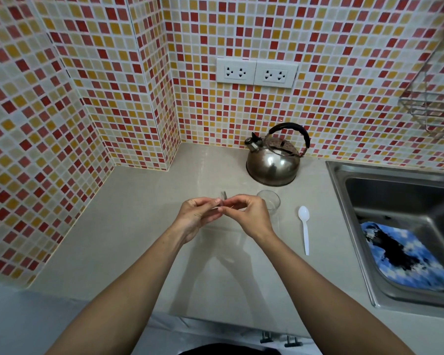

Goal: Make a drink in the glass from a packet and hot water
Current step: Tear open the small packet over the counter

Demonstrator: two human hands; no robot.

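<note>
Both hands meet over the middle of the grey counter [128, 226]. My left hand [198, 216] and my right hand [249, 216] pinch a small thin packet [224, 197] between their fingertips; only its top edge shows above the fingers. Just right of my right hand stands a clear empty glass [271, 202], upright. Behind it, near the wall, sits a steel kettle [273, 162] with a black handle. A white plastic spoon [304, 226] lies on the counter right of the glass.
A steel sink [395, 190] fills the right side, with a blue and black cloth [405, 257] in it. Two wall sockets [256, 73] sit above the kettle. A wire rack [431, 103] hangs at upper right. Tiled walls close in the left and back.
</note>
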